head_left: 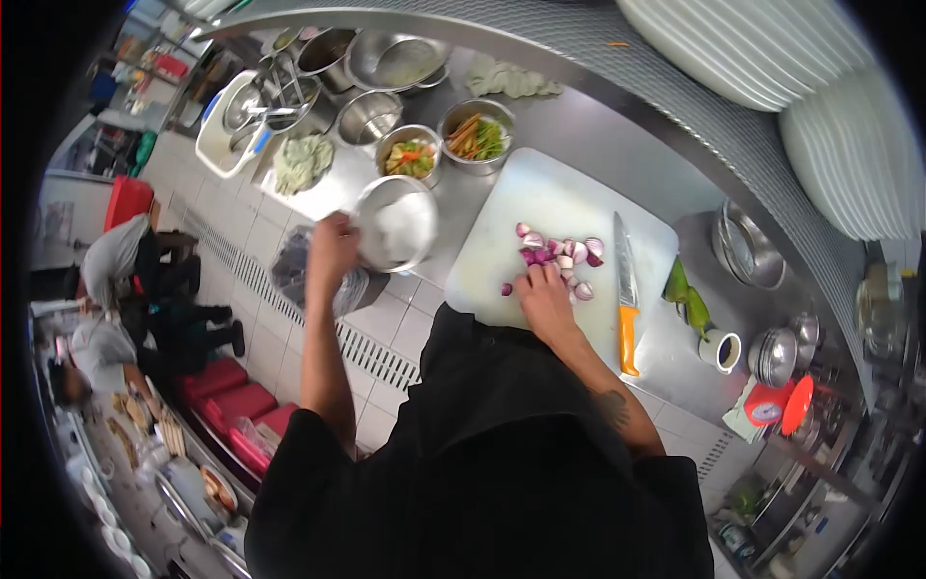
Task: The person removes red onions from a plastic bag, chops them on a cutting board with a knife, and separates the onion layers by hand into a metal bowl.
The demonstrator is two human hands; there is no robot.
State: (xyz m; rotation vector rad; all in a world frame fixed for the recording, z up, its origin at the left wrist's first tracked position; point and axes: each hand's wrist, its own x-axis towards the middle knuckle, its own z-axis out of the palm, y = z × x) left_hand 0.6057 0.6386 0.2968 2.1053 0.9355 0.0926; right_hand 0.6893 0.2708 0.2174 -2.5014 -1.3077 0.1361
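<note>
My left hand [334,241] grips the rim of a round metal bowl [365,220], held at the left edge of the counter. The inside of the bowl looks bright white; I cannot tell glare from contents. My right hand [544,291] is over the white cutting board [492,241], its fingers closed round some of the chopped red onion pieces [577,251]. More pieces lie loose around those fingertips. To the right of the onion, a knife [627,289] with an orange handle lies on the board, its blade pointing away from me.
Beyond the bowl stand pots of cut vegetables [409,157] and carrot sticks with greens [476,138]. Green peppers [687,297], a white cup [720,350] and a red scale [769,405] are at the right. Stacked plates [752,48] overhang the far side. People [116,265] work at the left.
</note>
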